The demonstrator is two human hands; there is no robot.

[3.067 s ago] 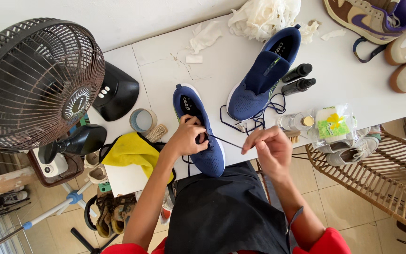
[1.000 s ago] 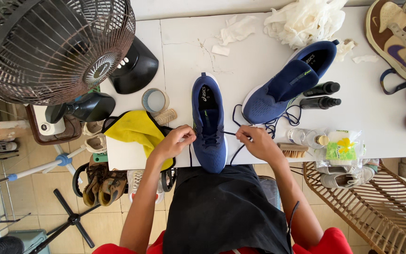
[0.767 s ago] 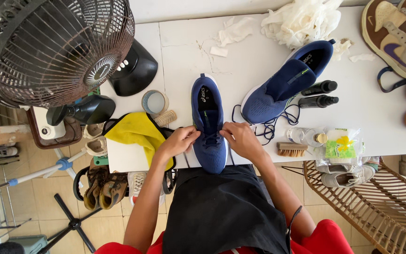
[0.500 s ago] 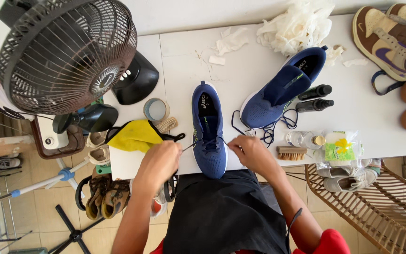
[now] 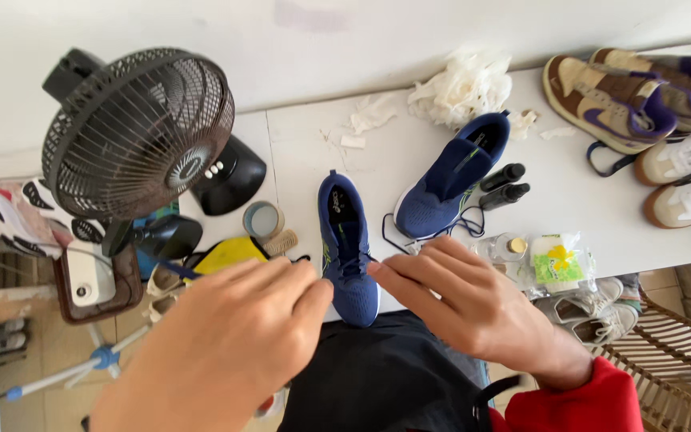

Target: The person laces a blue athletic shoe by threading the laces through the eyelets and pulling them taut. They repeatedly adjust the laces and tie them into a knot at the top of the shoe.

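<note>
My hands now sit raised, nearer my eyes than half a second ago. Left hand (image 5: 229, 340) and right hand (image 5: 465, 308) each pinch a lace end, pulling outward. Blue shoe (image 5: 347, 248) stands at the white table (image 5: 569, 216) edge, lacing tightening.

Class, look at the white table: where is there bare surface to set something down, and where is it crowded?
Bare table lies between the two black cylinders and the brown-and-purple sneakers. A narrower strip runs from the near blue shoe up to the paper scraps. It is crowded by the fan and around the hands.
</note>
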